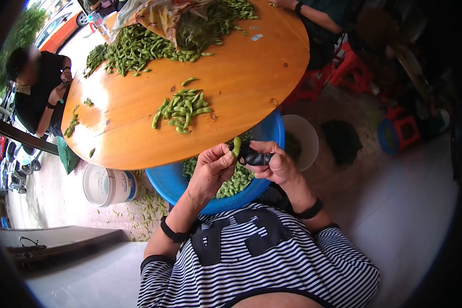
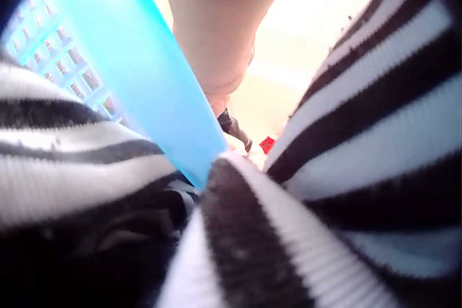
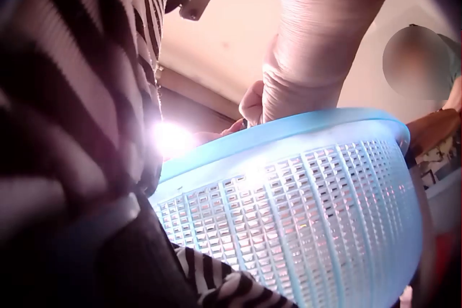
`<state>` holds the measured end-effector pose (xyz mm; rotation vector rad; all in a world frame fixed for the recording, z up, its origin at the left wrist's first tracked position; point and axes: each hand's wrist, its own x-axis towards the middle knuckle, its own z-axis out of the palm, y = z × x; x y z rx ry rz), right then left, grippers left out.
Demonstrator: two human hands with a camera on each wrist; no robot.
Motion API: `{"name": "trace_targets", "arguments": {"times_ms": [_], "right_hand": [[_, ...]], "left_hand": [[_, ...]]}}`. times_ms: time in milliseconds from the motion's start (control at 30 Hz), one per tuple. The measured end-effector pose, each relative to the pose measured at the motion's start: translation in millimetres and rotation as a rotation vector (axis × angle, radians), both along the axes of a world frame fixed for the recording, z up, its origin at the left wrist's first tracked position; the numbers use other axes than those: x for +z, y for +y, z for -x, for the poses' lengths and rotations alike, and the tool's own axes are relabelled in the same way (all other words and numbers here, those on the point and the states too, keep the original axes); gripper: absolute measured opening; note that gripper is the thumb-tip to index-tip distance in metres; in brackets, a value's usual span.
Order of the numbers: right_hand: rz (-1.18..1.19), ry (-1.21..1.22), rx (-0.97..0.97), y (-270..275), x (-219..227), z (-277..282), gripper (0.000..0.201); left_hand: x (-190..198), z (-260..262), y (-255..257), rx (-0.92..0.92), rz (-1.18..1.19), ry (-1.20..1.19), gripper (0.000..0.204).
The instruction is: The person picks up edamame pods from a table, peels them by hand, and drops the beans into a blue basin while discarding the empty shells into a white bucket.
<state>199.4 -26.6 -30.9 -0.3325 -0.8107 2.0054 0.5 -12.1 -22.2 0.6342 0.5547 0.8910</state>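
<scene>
Two dark characters (image 1: 263,232) on striped shirt (image 1: 241,280), reading uncertain; bucket label (image 1: 129,186) illegible. Left hand (image 1: 213,167) pinches green pod (image 1: 236,146), thumb against fingers. Right hand (image 1: 276,164) curled, black-covered fingers gripping same pod.

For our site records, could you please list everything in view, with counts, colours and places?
table: one, orange-brown, centre
pods: uncountable, green, heaped on table, more on floor
plastic bag: one, whitish, on the heap
basket: one, blue, at table's near edge
beans: many, pale green, in basket
buckets: two, whitish, either side of basket
stools: at least two, red, right
vehicles: several, one orange, left background
bystanders: at least two, dark-clothed, around table
striped shirt: one, black-and-white
wristbands: two, black
left hand: one, pinching a pod
right hand: one, partly black-covered, beside it
</scene>
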Motion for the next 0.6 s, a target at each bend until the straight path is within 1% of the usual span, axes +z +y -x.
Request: {"name": "trace_targets", "arguments": {"times_ms": [67, 100, 133, 200, 233, 267, 333, 367, 400, 467, 500, 533, 600], "right_hand": [[0.024, -0.029, -0.034, 0, 3, 1, 0.07], [0.033, 0.023, 0.016, 1, 3, 0, 0.05], [0.041, 0.028, 0.021, 1, 3, -1, 0.05], [0.049, -0.128, -0.02, -1, 8, -1, 0.033], [0.044, -0.269, -0.124, -8, 12, 4, 0.037], [0.052, -0.267, -0.12, -10, 20, 7, 0.037], [-0.144, -0.724, -0.208, -13, 34, 13, 0.035], [-0.269, -0.817, -0.297, -13, 27, 16, 0.035], [-0.265, -0.817, -0.296, -13, 25, 16, 0.035], [-0.333, -0.823, -0.338, -10, 24, 15, 0.037], [-0.333, -0.822, -0.336, -10, 25, 15, 0.037], [-0.31, -0.819, -0.329, -10, 28, 15, 0.037], [-0.286, -0.814, -0.321, -10, 28, 15, 0.037]], "left_hand": [[-5, 1, 2, -0.043, 0.039, -0.091, 0.012], [-6, 1, 4, -0.05, 0.03, -0.085, 0.015], [-5, 3, 4, -0.044, 0.037, -0.081, 0.015], [2, 5, 4, -0.035, -0.098, 0.228, 0.018], [9, 1, 3, 0.026, -0.218, 0.434, 0.023], [3, 3, 3, 0.028, -0.209, 0.437, 0.023], [-5, 5, 6, 0.111, -0.623, 0.785, 0.03], [-6, 7, 5, 0.102, -0.665, 0.882, 0.03], [-2, 6, 4, 0.1, -0.66, 0.883, 0.03], [2, 3, 2, 0.222, -0.9, 0.929, 0.025], [0, 5, 2, 0.134, -0.829, 0.895, 0.015], [0, 7, 2, 0.134, -0.827, 0.897, 0.015], [1, 10, 5, -0.092, -0.393, 0.552, 0.014]]}}
